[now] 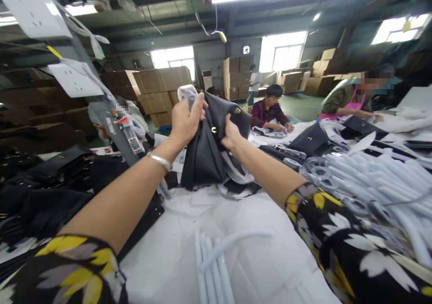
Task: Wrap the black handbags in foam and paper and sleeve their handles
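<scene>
I hold a black leather handbag (205, 155) up above the white-covered table (175, 250). My left hand (185, 120) is closed on the bag's top edge, together with a crumpled wad of clear plastic or paper (186, 93). A silver bracelet sits on that wrist. My right hand (231, 135) grips the bag's opening from the right, near small gold hardware (213, 129). The bag hangs down between both hands.
Black bags (43, 178) are piled at the left. White foam tubes (378, 178) heap at the right, a few more (211, 268) lie near me. Two seated people (270, 110) work across the table. Cardboard boxes (162, 88) are stacked behind.
</scene>
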Motion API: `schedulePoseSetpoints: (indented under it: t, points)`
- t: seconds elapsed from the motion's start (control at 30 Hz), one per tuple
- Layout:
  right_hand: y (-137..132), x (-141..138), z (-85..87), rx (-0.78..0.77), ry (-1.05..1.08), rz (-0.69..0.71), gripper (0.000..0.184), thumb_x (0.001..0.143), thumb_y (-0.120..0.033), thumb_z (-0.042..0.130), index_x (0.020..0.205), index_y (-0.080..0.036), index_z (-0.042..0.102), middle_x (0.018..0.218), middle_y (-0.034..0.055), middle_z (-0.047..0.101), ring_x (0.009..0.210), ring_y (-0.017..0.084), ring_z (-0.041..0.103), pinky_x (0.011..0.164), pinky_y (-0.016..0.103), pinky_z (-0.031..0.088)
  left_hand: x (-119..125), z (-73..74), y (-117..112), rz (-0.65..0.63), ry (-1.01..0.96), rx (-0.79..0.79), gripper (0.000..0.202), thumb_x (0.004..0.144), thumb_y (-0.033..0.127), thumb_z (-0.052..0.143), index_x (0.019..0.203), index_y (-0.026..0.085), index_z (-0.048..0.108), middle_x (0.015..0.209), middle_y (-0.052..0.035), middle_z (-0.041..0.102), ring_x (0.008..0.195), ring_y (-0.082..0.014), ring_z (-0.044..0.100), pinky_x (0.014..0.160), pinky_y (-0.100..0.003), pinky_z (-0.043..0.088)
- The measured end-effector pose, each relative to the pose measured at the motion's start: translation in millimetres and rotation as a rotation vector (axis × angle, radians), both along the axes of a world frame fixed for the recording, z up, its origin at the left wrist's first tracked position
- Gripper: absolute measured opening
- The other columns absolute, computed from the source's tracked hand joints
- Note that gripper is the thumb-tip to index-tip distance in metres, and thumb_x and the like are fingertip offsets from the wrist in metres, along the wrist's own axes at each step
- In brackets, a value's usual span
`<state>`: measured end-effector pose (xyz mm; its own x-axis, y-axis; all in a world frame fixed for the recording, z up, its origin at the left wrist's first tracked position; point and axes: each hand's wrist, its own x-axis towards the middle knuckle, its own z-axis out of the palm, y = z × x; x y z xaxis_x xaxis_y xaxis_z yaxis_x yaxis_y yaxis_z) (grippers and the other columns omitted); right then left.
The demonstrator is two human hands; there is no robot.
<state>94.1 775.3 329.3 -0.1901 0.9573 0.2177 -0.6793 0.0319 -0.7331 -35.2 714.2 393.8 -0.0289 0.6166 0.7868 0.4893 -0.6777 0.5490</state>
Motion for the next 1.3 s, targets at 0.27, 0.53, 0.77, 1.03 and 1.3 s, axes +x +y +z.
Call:
schedulePoseSetpoints:
  t: [0.27,0.53,0.77,1.03,1.3]
  points:
    - [-13.0,24.2,-107.7,0.104,-0.640,0.061,0.020,0.082,-0.033,0.072,0.090,-0.015,0.074,0.090,0.0050,0.075,0.089,0.018,0.070,0.088,0.036,0.056,-44.1,-109.2,80.0,0.379,0.103,-0.529,0.030,0.078,0.024,0.065,0.105,0.012,0.067,0.110,-0.0193,0.072,0.116,-0.0376,0.061,0.101,-0.052,0.044]
    - [-90.9,201.6,-256.0,-0.030,-1.271,-0.379,0.045,0.094,-0.044,0.045,0.113,-0.014,0.071,0.115,0.0149,0.071,0.105,0.032,0.067,0.089,0.049,0.056,-10.2,-311.1,-72.0,-0.076,0.189,-0.842,0.038,0.073,0.043,0.061,0.098,0.022,0.079,0.115,-0.0080,0.075,0.112,-0.0292,0.068,0.086,-0.038,0.060]
    - [-45.7,254.2,-289.7,0.106,-1.631,-0.406,0.048,0.077,-0.033,0.071,0.122,-0.018,0.066,0.133,0.0171,0.062,0.129,0.035,0.051,0.115,0.053,0.028,-6.7,-402.8,-197.4,0.020,0.122,-0.920,0.035,0.086,0.044,0.053,0.101,0.026,0.079,0.115,-0.0066,0.075,0.111,-0.0253,0.069,0.088,-0.033,0.060]
    - [13.0,249.9,-201.2,0.058,-1.501,-0.568,0.026,0.089,-0.035,0.063,0.071,-0.017,0.062,0.071,0.0039,0.066,0.076,0.021,0.064,0.079,0.036,0.048,-36.5,-432.1,-269.4,0.085,0.260,-0.829,0.035,0.094,0.039,0.050,0.119,0.031,0.072,0.127,-0.0002,0.069,0.118,-0.0212,0.065,0.100,-0.029,0.053]
    - [-32.1,226.7,-5.7,0.205,-0.911,-0.647,0.028,0.102,-0.045,0.045,0.100,-0.019,0.056,0.090,0.0080,0.067,0.073,0.014,0.057,0.071,0.032,0.049,-5.0,-422.7,-308.3,0.072,0.615,-1.044,0.060,0.090,0.030,0.051,0.149,0.023,0.043,0.155,-0.0057,0.038,0.145,-0.0280,0.034,0.118,-0.049,0.032]
